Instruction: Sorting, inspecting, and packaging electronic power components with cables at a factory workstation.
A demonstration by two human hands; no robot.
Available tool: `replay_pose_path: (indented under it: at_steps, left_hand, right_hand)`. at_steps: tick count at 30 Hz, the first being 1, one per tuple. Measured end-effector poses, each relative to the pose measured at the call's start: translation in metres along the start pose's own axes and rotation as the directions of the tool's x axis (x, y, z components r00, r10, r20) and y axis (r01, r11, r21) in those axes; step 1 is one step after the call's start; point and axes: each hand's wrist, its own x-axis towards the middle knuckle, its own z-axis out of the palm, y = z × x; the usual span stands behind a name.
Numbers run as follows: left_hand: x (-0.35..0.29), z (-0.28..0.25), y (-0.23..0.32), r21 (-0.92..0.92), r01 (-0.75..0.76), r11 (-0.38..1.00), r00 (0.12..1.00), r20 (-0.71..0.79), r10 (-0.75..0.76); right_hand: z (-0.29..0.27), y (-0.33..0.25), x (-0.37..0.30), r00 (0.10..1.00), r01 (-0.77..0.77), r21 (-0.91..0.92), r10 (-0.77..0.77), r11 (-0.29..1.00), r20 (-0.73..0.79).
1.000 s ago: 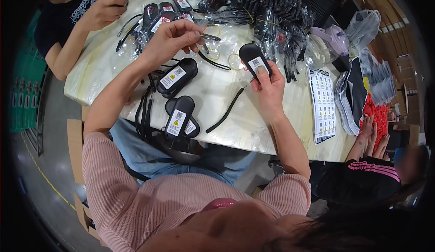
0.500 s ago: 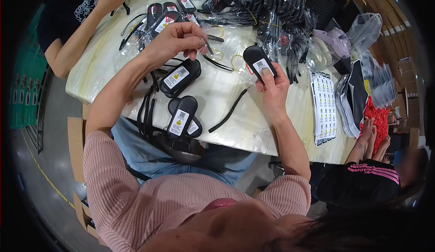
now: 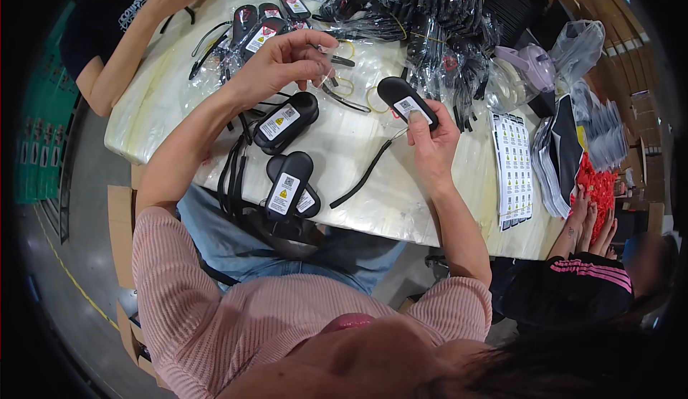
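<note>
My right hand grips a black oval handheld device with a white label facing up, the thumb resting on the label's lower end. From its near end dangles a black wrist strap. To the left, my left hand is raised over the table with a clear plastic bag in its fingers, the forefinger lifted away from the thumb. Below that hand lie labelled black devices in a small stack. Nearer the table edge, another labelled device overlaps a second one, with several straps hanging beside them.
Bagged devices lie beyond my left hand, and a large heap of bagged black devices fills the back. Label sheets lie at the right edge. A co-worker's arm reaches in at far left; another person's hands touch red material at right.
My left forefinger has lifted away from the thumb, spreading the clear bag. The device in my right hand has shifted slightly left and tilted. The far-left co-worker's hands have moved.
</note>
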Motion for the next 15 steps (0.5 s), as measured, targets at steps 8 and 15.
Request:
replay_pose_path:
  at_steps: [8, 15]
  left_hand:
    - [0.001, -0.008, -0.006, -0.048, 0.038, 0.998, 0.999, -0.008, -0.039]
    - [0.003, -0.002, -0.012, 0.099, -0.089, 0.991, 0.996, 0.006, 0.089]
  right_hand:
    - [0.000, 0.004, -0.001, 0.998, 0.056, -0.074, -0.057, 0.996, -0.006]
    - [-0.003, 0.004, 0.000, 0.997, 0.077, -0.118, -0.076, 0.990, 0.015]
